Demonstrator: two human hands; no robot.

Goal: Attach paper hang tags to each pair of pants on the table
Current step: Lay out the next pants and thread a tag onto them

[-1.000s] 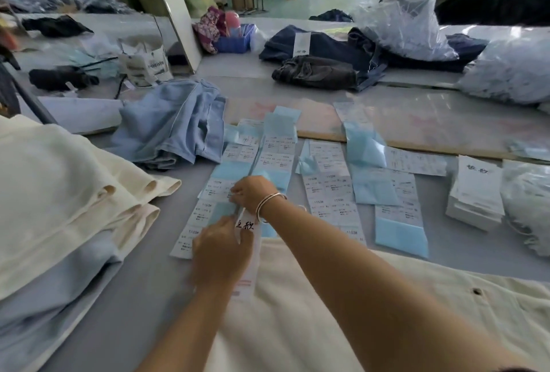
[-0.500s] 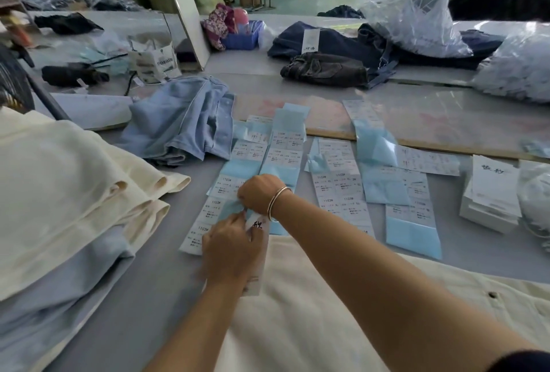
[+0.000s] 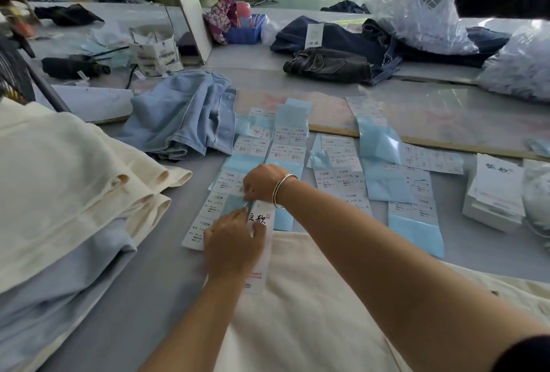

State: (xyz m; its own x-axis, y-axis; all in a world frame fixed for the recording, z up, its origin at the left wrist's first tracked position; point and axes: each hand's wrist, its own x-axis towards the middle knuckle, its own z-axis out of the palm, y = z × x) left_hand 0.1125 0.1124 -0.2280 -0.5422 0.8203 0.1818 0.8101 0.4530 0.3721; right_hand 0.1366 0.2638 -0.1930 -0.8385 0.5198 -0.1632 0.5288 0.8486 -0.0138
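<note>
Grey and wide, the work table (image 3: 134, 297) runs off toward a cluttered workshop floor at the back. Both hands meet over the near middle of it. The left hand (image 3: 233, 248) has its fingers curled round a long white hang tag (image 3: 262, 249) with black brush lettering, which lies partly under that hand, its lower end resting on the cream pants (image 3: 312, 327) spread just below both hands. The right hand (image 3: 262, 182), a silver bangle (image 3: 281, 190) on its wrist, reaches in from the right and pinches something at the tag's top end with curled fingers; what it pinches is too small to tell. Just beyond and to the right of the hands lie rows of sticker sheets (image 3: 339, 175) on blue backing. Left of the hands sits a stack of folded pants (image 3: 59, 193), cream above pale blue. Further off, beyond the left hand, lies a crumpled pair of light blue jeans (image 3: 184, 115). Well to the right of the right hand stands a pile of white tags (image 3: 497, 190).
</note>
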